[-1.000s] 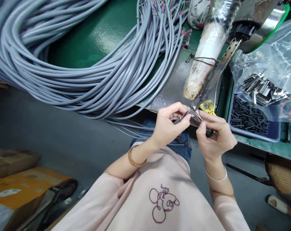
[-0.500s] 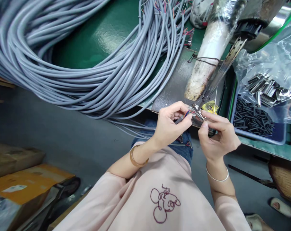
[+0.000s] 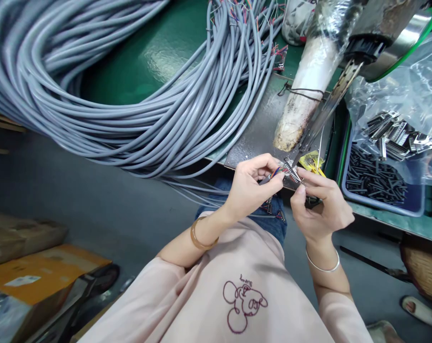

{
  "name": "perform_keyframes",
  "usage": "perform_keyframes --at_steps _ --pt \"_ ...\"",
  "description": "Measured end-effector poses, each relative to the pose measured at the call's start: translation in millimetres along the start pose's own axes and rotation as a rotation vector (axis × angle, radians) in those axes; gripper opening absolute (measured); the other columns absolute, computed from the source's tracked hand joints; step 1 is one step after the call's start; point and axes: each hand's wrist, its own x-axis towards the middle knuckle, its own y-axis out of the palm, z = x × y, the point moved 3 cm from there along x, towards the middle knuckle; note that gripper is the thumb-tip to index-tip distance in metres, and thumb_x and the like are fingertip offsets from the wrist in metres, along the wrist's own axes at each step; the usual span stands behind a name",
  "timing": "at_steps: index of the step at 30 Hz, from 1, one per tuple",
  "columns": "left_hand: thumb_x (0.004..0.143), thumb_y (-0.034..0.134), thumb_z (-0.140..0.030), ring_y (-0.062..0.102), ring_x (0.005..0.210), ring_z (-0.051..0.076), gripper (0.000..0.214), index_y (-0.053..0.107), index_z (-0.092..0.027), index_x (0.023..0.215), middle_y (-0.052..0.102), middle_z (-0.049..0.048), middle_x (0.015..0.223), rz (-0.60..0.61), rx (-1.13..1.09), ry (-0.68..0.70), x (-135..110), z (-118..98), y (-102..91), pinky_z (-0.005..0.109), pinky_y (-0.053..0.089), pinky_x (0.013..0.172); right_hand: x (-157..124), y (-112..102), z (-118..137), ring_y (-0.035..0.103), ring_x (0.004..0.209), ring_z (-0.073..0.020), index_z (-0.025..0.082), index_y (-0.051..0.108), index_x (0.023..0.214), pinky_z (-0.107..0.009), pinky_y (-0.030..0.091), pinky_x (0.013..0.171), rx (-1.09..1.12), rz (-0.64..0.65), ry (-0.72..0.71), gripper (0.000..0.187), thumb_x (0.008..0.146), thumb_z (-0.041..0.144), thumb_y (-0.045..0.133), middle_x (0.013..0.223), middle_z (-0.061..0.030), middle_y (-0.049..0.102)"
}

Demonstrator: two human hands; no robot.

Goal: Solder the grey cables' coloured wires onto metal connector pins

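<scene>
Metal pins glint on the small connector that sits just off the near edge of the table, above the person's lap. It is pinched from the right by the right hand, thumb and forefinger closed on its end. The left hand meets it from the other side, its grip clenched on the stripped end of a grey cable, whose coloured wires fan out and reach the connector's pin row. Both grips are closed, each grasping its own part, and the two parts touch between the fingertips.

The step in hand looks like the seating of the wire ends against the pins, under the tip of a thin metal strip that slants down from the machine at the upper right. The next move seems to call for steady fingers and fine alignment, as the wires are thin and close together; whether any wire is already fixed is too small to tell.

Further out, a large coil of grey cables lies on the green table. To the right, a blue tray holds dark small parts, with a clear bag of metal shells over it.
</scene>
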Motion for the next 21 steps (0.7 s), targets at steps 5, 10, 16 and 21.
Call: perform_keyframes --at_steps 5,10,16,21 --pt "0.080 0.067 -0.016 0.056 0.065 0.009 0.013 0.059 -0.016 0.070 0.062 0.0005 0.074 0.004 0.053 0.091 -0.6 -1.6 0.3 0.019 0.048 0.060 0.4 -0.8 0.7 0.078 0.081 -0.0161 0.023 0.057 0.082 -0.025 0.061 0.068 0.002 -0.003 0.029 0.019 0.080 0.010 0.071 0.096 -0.0001 0.080" --pt "0.080 0.065 -0.013 0.056 0.067 0.009 0.011 0.060 -0.016 0.071 0.063 0.0011 0.075 -0.006 0.127 0.138 -0.8 -3.5 1.5 0.020 0.046 0.060 1.8 -1.1 0.0 0.077 0.084 -0.0169 0.023 0.059 0.085 -0.027 0.062 0.073 0.013 0.014 0.051 0.019 0.080 0.009 0.072 0.097 -0.0010 0.079" --pt "0.080 0.065 -0.013 0.057 0.068 0.011 0.012 0.060 -0.016 0.070 0.063 0.0014 0.074 -0.022 0.163 0.185 -1.2 -6.8 1.4 0.022 0.047 0.061 6.8 -1.7 1.4 0.076 0.083 -0.0168 0.023 0.061 0.084 -0.028 0.061 0.071 -0.001 0.021 0.057 0.018 0.080 0.010 0.073 0.096 -0.0008 0.079" --pt "0.080 0.066 -0.012 0.059 0.069 0.011 0.011 0.060 -0.016 0.071 0.067 0.0029 0.080 -0.022 0.177 0.226 -1.4 -9.2 1.0 0.022 0.047 0.060 9.9 -1.8 4.7 0.076 0.083 -0.0165 0.024 0.061 0.082 -0.027 0.060 0.070 -0.032 0.027 0.056 0.019 0.079 0.010 0.074 0.096 -0.0003 0.079"
